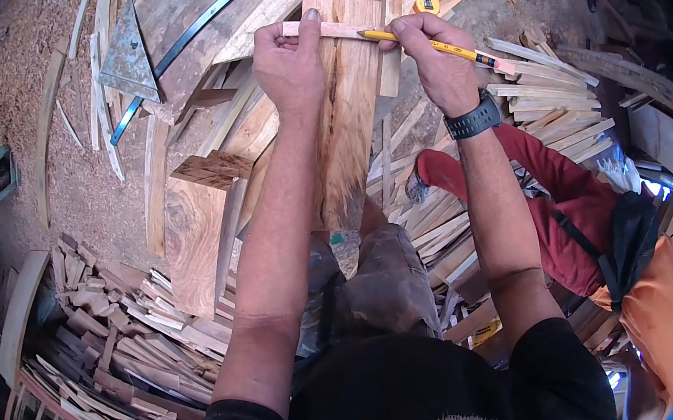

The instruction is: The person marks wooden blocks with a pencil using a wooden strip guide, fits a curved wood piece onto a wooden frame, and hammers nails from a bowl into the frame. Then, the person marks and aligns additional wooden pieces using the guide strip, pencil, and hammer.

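My left hand [290, 69] pinches the left end of a thin, pale wood strip [340, 30] between thumb and fingers. The strip lies crosswise over a wide plank [348, 116] with a dark, rough streak along its grain. In my right hand [437, 55] is a yellow pencil [451, 48], its dark tip touching or very close to the strip's right part. Whether my right fingers also grip the strip's right end is hidden. A yellow tape measure [428, 3] sits just beyond my right hand.
A metal strip [212, 14] and a triangular metal plate [128, 61] lie at upper left. Cut wood pieces [117, 338] are heaped at lower left, and slats [550, 104] at right. Beside me are a person's red-clothed legs [557, 191] and an orange bag [663, 304].
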`<state>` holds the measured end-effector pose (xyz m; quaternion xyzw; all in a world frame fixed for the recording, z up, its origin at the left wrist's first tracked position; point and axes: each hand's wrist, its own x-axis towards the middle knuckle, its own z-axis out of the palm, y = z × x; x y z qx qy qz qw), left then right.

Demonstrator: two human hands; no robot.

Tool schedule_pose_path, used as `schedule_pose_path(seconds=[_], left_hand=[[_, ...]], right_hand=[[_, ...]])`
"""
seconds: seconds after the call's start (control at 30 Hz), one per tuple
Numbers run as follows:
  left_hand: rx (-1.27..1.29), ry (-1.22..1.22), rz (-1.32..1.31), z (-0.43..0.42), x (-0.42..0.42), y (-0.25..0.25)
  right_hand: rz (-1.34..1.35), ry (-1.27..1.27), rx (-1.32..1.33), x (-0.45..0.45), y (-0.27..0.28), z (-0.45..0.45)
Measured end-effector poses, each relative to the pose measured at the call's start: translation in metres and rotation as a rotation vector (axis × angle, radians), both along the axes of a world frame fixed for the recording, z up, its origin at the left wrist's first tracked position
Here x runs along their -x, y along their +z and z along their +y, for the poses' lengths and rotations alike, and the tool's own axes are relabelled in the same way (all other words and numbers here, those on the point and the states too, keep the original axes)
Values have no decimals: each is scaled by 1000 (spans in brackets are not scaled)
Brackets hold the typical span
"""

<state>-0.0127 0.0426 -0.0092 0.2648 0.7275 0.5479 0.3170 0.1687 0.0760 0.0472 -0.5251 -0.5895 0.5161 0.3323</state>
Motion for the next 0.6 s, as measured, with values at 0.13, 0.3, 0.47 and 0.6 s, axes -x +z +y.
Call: schedule_pose_path(seconds=[0.13, 0.3, 0.47, 0.6], left_hand=[[-17, 3, 1, 0, 0, -1], [-28, 3, -19, 0, -1, 1], [-5, -2, 4, 0, 0, 1], [-6, 1, 3, 0, 1, 0]], right_hand=[[17, -1, 21, 0, -5, 1], [19, 10, -12, -1, -4, 2], [29, 2, 25, -1, -6, 1], [1, 44, 19, -5, -5, 4]])
